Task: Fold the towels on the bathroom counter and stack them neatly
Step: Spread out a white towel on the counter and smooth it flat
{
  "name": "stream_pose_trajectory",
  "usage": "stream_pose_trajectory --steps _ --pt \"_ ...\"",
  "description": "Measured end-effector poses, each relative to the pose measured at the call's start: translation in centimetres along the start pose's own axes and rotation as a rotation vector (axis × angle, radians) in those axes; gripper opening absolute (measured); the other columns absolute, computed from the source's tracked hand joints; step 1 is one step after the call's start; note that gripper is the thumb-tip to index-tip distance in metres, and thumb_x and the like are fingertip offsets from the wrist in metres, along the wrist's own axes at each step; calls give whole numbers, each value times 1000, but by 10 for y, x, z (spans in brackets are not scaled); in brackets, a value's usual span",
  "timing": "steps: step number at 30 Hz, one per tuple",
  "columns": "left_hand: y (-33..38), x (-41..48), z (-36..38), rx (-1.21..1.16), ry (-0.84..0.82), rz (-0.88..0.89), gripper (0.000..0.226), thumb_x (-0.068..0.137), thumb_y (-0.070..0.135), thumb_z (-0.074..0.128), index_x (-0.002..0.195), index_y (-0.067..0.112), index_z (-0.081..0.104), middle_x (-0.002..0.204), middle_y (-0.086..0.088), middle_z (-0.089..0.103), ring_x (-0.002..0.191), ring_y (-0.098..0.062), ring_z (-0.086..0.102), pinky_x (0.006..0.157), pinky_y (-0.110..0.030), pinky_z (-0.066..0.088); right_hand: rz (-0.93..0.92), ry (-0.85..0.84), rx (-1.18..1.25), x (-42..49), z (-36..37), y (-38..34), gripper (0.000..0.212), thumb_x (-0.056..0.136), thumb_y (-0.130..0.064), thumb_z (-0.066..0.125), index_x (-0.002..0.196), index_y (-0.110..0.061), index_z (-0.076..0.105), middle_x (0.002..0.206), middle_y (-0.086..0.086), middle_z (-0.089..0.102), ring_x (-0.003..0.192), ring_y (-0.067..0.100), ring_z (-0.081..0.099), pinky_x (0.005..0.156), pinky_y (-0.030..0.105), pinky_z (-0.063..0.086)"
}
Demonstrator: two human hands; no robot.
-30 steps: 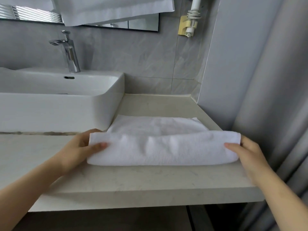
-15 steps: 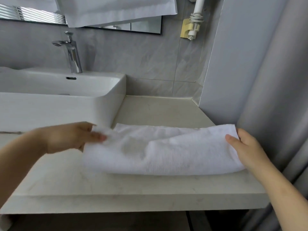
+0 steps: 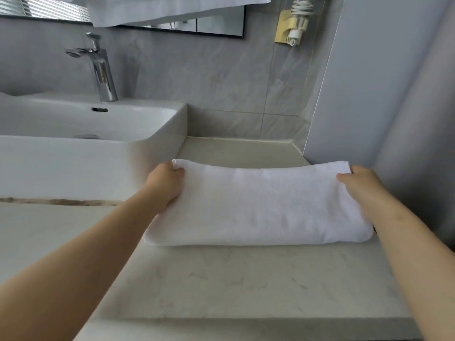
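Note:
A white towel (image 3: 258, 205) lies folded on the pale marble counter (image 3: 234, 286), its rounded fold facing me and its loose edge at the far side. My left hand (image 3: 163, 187) pinches the far left corner of the top layer, thumb on top. My right hand (image 3: 362, 190) grips the far right corner the same way. The far edge sags slightly between the two hands, just above the counter.
A white basin (image 3: 98, 153) with a chrome tap (image 3: 101, 70) stands at the left, close to my left hand. A grey wall (image 3: 394, 94) closes the right side. Another white towel (image 3: 172, 8) hangs over the mirror above. A hair-dryer holder (image 3: 291, 27) is on the back wall.
Both hands have carried the towel's near edge up and over toward the back wall, folding it in half. The towel now looks wider front to back with the fold nearest me.

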State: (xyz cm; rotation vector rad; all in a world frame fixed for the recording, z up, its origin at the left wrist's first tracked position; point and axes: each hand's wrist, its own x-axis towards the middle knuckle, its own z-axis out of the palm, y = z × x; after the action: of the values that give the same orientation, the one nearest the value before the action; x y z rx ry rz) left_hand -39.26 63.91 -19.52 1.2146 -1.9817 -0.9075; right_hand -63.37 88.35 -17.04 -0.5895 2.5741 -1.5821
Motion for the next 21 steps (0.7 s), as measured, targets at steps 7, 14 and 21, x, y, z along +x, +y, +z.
stream_pose_trajectory --steps 7,14,21 --pt "-12 14 12 322 17 61 25 92 13 47 114 1 50 123 -24 55 115 -38 49 87 -34 40 105 -17 -119 21 31 24 12 88 -2 48 93 2 58 89 16 52 80 28 48 69 31 34" --pt "-13 18 20 462 11 170 11 94 16 40 100 7 42 113 -22 58 104 -37 53 75 -36 39 10 51 -175 21 36 39 15 82 -25 52 74 -13 50 76 2 54 71 26 50 63 32 39" --pt "-16 21 20 489 -2 191 17 93 14 39 109 9 44 110 -23 60 99 -38 56 73 -34 41 -70 45 -82 19 36 35 28 89 -22 54 115 -9 56 119 7 58 107 29 54 82 32 41"
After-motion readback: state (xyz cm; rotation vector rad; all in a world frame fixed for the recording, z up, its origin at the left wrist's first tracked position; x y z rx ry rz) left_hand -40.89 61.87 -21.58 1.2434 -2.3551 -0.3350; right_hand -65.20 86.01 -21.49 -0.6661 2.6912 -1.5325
